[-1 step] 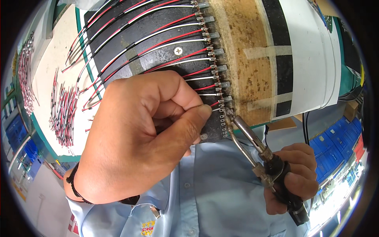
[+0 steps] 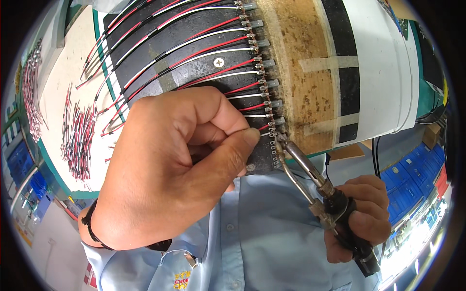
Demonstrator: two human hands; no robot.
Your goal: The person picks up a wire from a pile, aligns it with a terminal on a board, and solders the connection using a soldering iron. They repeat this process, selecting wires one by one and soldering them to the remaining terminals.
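the left hand [image 2: 170,162] pinches narrowly a red wire [image 2: 264,127], whose end comes out at two o'clock; the right hand [image 2: 371,218] grips a soldering iron [image 2: 329,190], tip toward ten o'clock.

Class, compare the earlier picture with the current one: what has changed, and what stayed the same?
Nothing visibly moved, or was grasped or released. The left hand still pinches the red wire beside the metal terminals; the right hand still holds the soldering iron.
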